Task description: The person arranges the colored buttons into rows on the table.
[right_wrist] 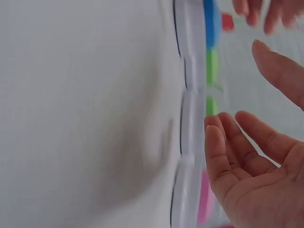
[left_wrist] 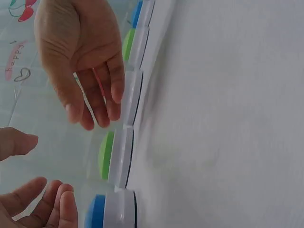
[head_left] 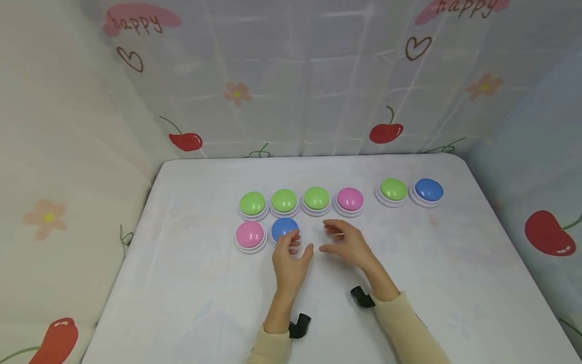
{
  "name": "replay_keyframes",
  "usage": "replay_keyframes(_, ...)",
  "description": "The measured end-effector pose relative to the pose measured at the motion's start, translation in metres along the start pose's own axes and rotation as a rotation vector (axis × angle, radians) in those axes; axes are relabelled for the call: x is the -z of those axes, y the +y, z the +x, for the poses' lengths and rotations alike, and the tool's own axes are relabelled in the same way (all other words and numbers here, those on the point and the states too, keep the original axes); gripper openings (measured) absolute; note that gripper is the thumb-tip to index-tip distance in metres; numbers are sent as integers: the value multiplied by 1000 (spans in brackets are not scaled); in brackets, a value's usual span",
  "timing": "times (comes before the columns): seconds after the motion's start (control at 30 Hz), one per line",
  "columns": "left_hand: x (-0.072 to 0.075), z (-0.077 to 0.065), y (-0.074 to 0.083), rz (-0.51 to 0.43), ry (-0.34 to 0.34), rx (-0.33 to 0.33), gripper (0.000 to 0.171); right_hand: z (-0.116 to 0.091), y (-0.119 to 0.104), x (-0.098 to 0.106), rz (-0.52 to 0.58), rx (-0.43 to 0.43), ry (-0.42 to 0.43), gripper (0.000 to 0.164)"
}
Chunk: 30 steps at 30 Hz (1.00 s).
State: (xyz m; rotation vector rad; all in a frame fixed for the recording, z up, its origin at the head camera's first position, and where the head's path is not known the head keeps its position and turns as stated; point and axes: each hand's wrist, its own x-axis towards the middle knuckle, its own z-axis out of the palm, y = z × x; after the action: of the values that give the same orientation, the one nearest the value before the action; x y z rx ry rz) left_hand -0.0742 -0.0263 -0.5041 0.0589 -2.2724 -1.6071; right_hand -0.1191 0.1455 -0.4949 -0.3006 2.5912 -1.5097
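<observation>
My left hand hovers over the front of a blue dome push button with a white base, partly covering it in the head view. Its fingers are loosely bent and hold nothing. To its right, my right hand faces it palm inward, fingers relaxed, nothing in its grasp. A bare gap separates the two hands. Left of the blue button is a pink button. Behind them stands a row with three green buttons, one of them a green button, and a pink button at its right end.
Farther right, another green button and a blue button sit side by side on the white table. A printed curtain hangs behind the table's far edge and along both sides. Black wrist pieces show at both sleeves.
</observation>
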Motion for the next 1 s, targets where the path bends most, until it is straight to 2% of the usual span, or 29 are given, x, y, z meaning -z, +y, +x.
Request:
replay_keyframes(0.13,-10,-8,10,-32,-123,18,47,-10,15,43,7,-40,152,59)
replay_keyframes(0.23,-17,-13,12,-56,-196,19,52,-14,30,75,-4,-87,351,53)
replay_keyframes(0.37,-22,-18,14,-75,-255,40,57,-13,50,113,-56,-243,642,55)
replay_keyframes(0.47,-24,-19,15,-88,-268,50,58,-9,67,138,-79,-394,765,69)
replay_keyframes(0.57,-28,-20,15,-100,-272,42,58,-4,84,158,-73,-513,778,82)
replay_keyframes(0.67,-34,-22,18,-119,-298,43,58,1,98,172,-81,-564,749,89)
replay_keyframes(0.83,-44,-25,28,-150,-372,53,58,11,114,187,-120,-566,666,92)
replay_keyframes(1.0,-54,-27,38,-152,-430,28,57,24,124,193,-131,-590,579,93)
